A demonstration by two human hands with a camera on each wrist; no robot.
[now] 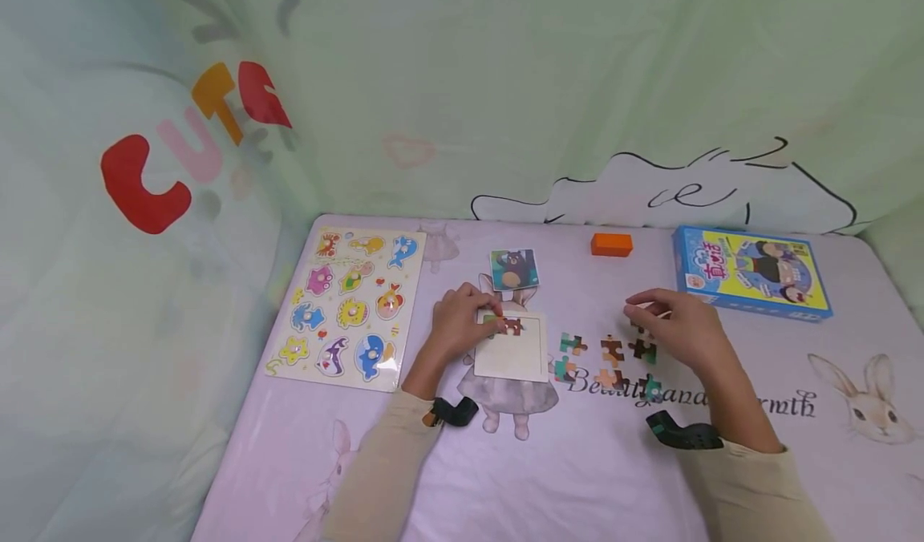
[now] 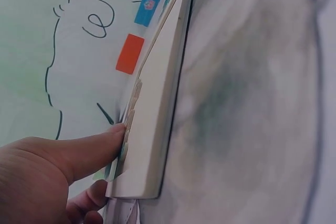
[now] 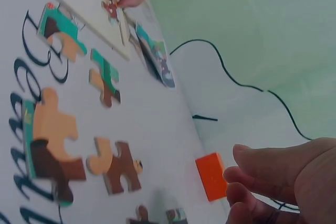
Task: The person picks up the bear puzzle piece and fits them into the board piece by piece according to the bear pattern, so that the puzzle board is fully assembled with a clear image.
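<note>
My left hand is at the upper left corner of a pale square puzzle tray. Its thumb and forefinger pinch at a green-edged jigsaw piece inside the rim; a brown piece lies beside it. In the left wrist view, the thumb presses against the row of pieces. To the right, my right hand hovers over loose jigsaw pieces, fingers loosely bent, nothing visible between them. Several loose pieces lie below it, including a tan-and-brown piece and a green-and-brown piece.
Behind the tray lies a bear picture card. An orange block and a blue-edged box stand near the back edge. At left is a board of sea-animal shapes. Fabric curtains hang behind the table.
</note>
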